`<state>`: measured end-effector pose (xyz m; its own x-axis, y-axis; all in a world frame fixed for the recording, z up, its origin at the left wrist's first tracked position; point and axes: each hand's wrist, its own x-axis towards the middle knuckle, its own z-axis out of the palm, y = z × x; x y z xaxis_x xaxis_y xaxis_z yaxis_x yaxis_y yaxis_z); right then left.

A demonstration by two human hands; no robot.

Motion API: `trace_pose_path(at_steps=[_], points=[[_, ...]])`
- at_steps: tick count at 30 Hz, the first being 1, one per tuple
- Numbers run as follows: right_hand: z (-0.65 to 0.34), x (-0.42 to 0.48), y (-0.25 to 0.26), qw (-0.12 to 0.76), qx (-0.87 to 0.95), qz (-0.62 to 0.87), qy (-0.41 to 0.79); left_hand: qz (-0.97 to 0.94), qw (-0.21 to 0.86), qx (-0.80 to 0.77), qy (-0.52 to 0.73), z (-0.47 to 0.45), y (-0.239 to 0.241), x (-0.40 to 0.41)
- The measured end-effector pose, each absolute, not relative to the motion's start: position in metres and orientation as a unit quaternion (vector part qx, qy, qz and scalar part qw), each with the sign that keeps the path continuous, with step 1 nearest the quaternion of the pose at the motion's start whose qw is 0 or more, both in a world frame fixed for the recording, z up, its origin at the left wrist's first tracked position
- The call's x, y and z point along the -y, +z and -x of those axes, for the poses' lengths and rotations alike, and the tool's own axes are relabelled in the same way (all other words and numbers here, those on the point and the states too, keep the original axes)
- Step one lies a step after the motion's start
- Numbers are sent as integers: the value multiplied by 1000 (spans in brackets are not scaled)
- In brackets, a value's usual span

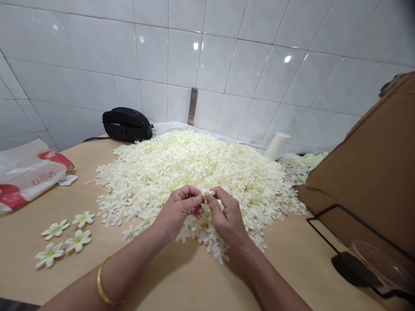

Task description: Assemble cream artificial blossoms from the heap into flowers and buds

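Observation:
My left hand (186,205) and my right hand (226,214) meet at the front of a big heap of pale yellow-white artificial flowers (194,160). Thumb and index finger of each hand pinch a small pale flower (209,193) between them; most of it is covered by the fingertips. A gold bangle (101,280) circles my left wrist. Loose blossoms (221,252) lie just under my right hand. To the left, several larger flowers with yellow centres (78,241) rest apart from the heap.
Behind the heap, a black bag (127,125) stands against the tiled wall. At left lies a white and red plastic bag (32,172). A white cylinder (277,146) leans at the back right. A cardboard box (366,172) and a black wire frame with a dark disc (355,268) occupy the right.

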<state>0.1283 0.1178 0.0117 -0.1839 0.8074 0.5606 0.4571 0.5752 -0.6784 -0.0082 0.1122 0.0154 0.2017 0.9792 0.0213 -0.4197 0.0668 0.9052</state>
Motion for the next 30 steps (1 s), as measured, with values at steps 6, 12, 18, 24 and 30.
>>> trace_pose_path(at_steps=[6,12,18,24,30], points=[[-127,-118,17,511,738,369,241,-458,614,-354,537,8,13,-113],[-127,-120,16,518,709,396,267,-455,605,-386,527,7,17,-111],[-133,-126,19,544,667,407,305,-470,587,-407,518,6,19,-111],[-131,-122,19,516,692,396,314,-467,589,-396,528,6,19,-111],[-130,-120,18,508,704,394,300,-501,609,-362,496,1,19,-107]])
